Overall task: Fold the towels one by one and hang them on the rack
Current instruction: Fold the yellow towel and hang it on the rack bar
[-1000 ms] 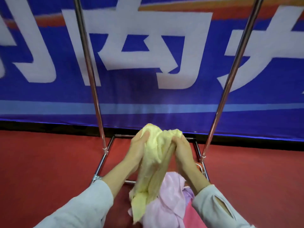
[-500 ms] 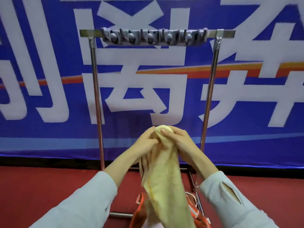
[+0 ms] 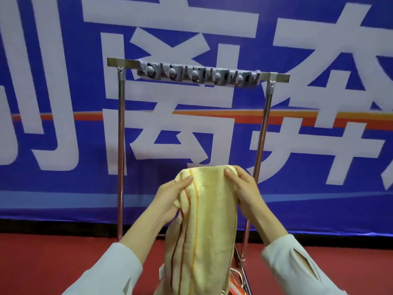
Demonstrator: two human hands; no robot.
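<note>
Both hands are up in front of the rack (image 3: 120,135), and the yellow towel (image 3: 210,226) hangs between them. The left hand (image 3: 170,199) pinches the top left corner, thumb lying across the front of the cloth. The right hand (image 3: 244,192) grips the top right corner, fingers curled over the edge. So both hands are closed on the one towel, and neither has a finger free.

How far along is this? Early, by the look of it. The top bar and its grey strip of hooks (image 3: 197,74) show no towel at all, so nothing counts as hung yet. This towel looks narrowed, perhaps already doubled along its length, though the layers cannot be told apart from here. It is held well below the bar, roughly between the two upright poles as the camera sees it, and it touches no part of the rack. Any last fold and the lift up to the bar remain to be done, and then whatever other towels there are. Something orange and white (image 3: 237,291) peeks out at the bottom edge behind the cloth. What it is cannot be told.

As for the way it lies, the long axis runs straight up and down. The held edge is on top, stretched left to right between the hands and bowed up slightly in the middle. The dark red and orange stripes (image 3: 196,209) run down its left side, along the length. The lower end drops out of view at the bottom, above the red floor (image 3: 42,262).
</note>
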